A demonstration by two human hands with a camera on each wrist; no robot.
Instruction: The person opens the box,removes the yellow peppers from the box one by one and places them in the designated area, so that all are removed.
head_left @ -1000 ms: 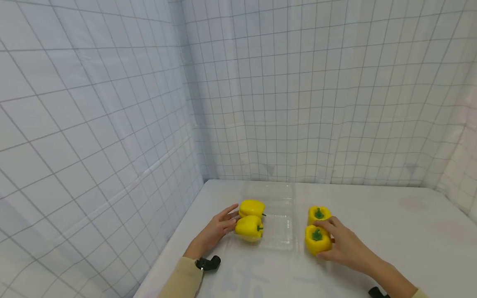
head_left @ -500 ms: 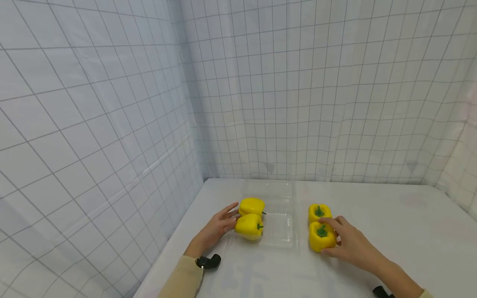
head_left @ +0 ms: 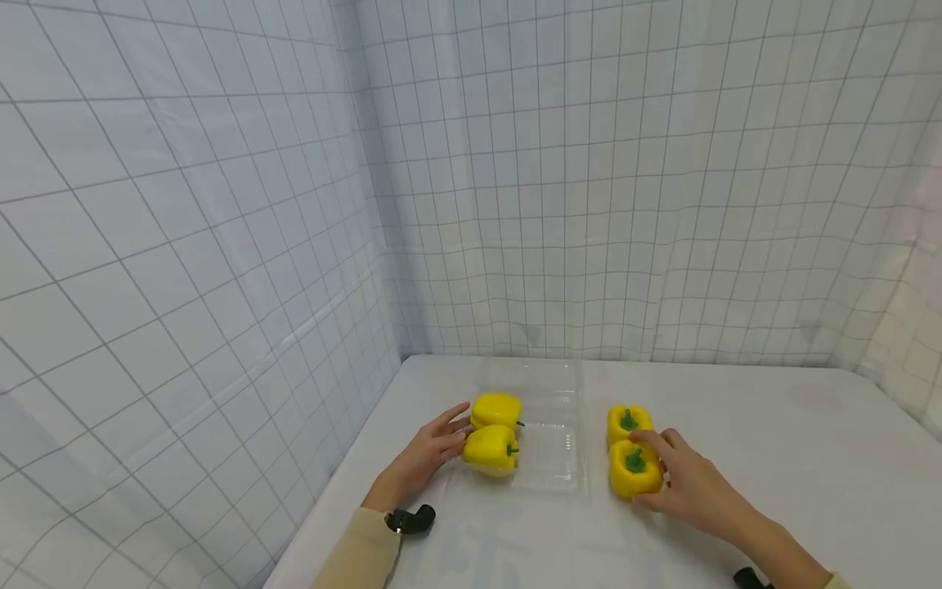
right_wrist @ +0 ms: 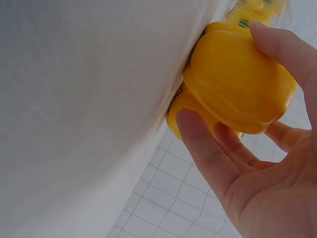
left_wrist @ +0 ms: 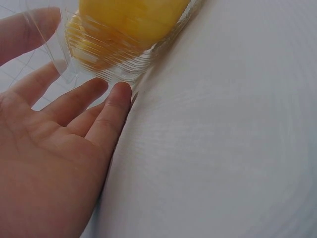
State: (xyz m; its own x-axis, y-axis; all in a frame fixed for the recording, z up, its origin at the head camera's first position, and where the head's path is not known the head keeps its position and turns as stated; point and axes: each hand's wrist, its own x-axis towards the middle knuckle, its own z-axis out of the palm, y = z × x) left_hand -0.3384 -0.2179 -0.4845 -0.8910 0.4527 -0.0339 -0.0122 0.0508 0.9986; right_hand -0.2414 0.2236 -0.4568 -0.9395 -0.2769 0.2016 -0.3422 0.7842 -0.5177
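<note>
A clear plastic container (head_left: 548, 460) stands on the white table, with two yellow bell peppers lying on their sides in its left part: a far one (head_left: 496, 410) and a near one (head_left: 489, 447). My left hand (head_left: 421, 460) rests at the container's left side with fingers extended; the left wrist view has the fingertips by its ribbed wall (left_wrist: 111, 64). To the right, my right hand (head_left: 695, 492) holds a third bell pepper (head_left: 625, 483) between thumb and fingers, its green stem upward. Another upright bell pepper (head_left: 618, 419) stands just behind it, partly covered.
The container's transparent lid (head_left: 526, 378) lies raised or folded back behind it. A grid-patterned white curtain (head_left: 530, 204) encloses the table (head_left: 743, 442) at the back and sides. Black wrist devices (head_left: 412, 520) sit on both wrists.
My right hand and the bell pepper it holds have shifted slightly to the right since a second ago, then stayed nearly still. The left hand has kept its place by the container.
</note>
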